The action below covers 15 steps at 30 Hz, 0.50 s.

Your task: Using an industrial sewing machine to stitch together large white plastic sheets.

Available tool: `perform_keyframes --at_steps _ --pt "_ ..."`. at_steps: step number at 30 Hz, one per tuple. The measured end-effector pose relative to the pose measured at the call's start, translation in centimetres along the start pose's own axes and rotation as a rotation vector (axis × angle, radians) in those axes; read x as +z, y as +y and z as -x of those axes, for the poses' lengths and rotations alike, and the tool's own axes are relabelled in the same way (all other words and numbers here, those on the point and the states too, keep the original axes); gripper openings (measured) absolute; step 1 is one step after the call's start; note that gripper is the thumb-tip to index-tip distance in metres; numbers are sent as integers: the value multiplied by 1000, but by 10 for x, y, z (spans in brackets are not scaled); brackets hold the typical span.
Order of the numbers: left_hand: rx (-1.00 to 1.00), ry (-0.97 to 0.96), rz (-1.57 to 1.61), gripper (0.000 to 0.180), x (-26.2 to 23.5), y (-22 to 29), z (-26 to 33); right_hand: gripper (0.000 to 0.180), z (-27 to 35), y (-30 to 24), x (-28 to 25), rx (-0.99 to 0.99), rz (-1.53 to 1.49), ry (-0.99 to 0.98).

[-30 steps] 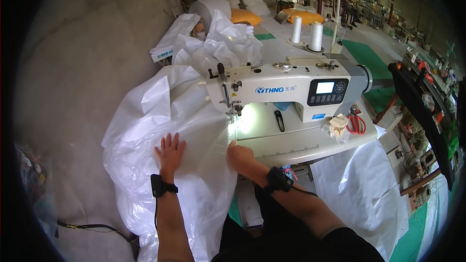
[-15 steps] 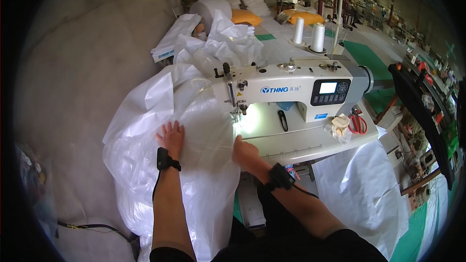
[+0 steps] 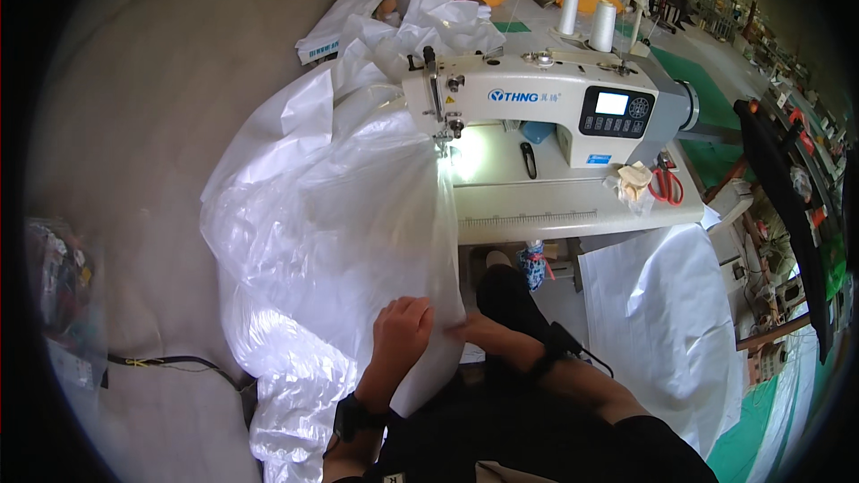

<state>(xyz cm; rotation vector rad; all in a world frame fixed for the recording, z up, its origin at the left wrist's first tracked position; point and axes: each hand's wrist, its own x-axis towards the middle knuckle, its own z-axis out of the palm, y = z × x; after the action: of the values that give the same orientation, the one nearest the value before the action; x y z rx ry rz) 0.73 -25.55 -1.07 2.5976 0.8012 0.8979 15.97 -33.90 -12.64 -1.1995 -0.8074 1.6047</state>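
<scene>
A large white plastic sheet [image 3: 358,215] hangs crumpled over the left end of the sewing machine [image 3: 528,94] table, its right edge running up to the lit needle area. Low on the sheet, close to my body, my left hand [image 3: 402,331] has its fingers curled into the plastic. My right hand [image 3: 479,331] is closed at the sheet's right edge, just beside the left; its fingertips are blurred and partly covered by the sheet. Both hands are well below the presser foot [image 3: 442,137], which sits at the sheet's upper right edge.
On the machine bed lie a black thread snipper [image 3: 528,160] and red-handled scissors [image 3: 665,186]. White thread cones [image 3: 603,27] stand behind the machine. More white sheeting [image 3: 662,322] hangs at the right, and a black cable [image 3: 179,364] runs along the floor at left.
Both hands have come down from near the needle along the sheet towards my body. The left has gone from spread flat to curled. The view has shifted downward.
</scene>
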Motion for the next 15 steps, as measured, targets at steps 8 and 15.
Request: perform_keyframes --at_steps 8,15 --pt "-153 -28 1 21 -13 32 39 43 58 -13 14 198 168 -476" --pt "-118 -71 -43 24 33 -33 29 53 34 -47 31 -125 -135 128"
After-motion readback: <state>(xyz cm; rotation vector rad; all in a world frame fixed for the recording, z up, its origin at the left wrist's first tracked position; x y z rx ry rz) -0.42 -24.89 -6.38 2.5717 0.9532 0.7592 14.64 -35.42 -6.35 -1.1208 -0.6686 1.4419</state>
